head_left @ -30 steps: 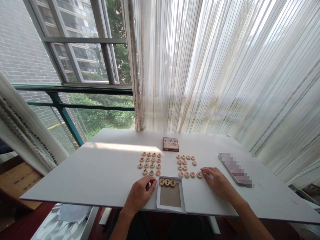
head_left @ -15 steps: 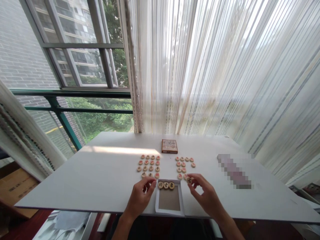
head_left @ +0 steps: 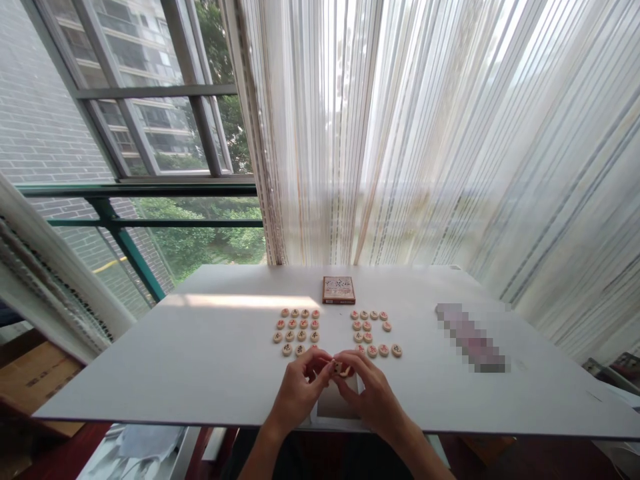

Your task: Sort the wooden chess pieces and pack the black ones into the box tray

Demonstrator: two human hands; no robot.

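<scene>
My left hand [head_left: 300, 387] and my right hand [head_left: 373, 393] meet over the far end of a shallow open box [head_left: 336, 403]. Between their fingertips is a round wooden chess piece [head_left: 338, 367], tilted; my fingers partly cover it and the pieces under it. Rows of round pieces with red or black characters lie beyond the hands: a left group [head_left: 303, 325] and a right group [head_left: 367, 326]. The nearest row of the right group ends in a dark-marked piece [head_left: 397, 351].
A printed box lid [head_left: 339, 290] lies toward the back of the white table [head_left: 200, 373]. At the right is a blurred, pixelated long object [head_left: 470, 337]. Curtains [head_left: 425, 133] hang behind the table, and a cardboard box [head_left: 37, 373] stands low at the left.
My right hand has moved left from the right group to the box, and my left hand has shifted right to meet it. More pieces of the nearest right row now show.
</scene>
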